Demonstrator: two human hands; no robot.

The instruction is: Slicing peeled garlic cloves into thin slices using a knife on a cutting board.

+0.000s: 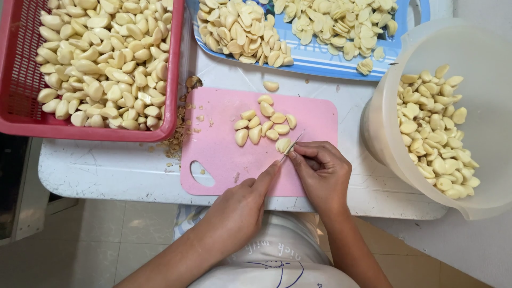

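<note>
Our right hand (322, 170) grips a small knife (291, 147), blade angled up-right over one garlic clove (283, 144); our left hand (242, 205), fingers curled, steadies it; ten cloves (261, 125) wait on the pink cutting board (224, 154).

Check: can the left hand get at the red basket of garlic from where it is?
Probably yes. The left hand rests at the pink cutting board's near edge, and the red basket sits open-topped up and to its left. Only bare table and peel scraps lie between.
</note>
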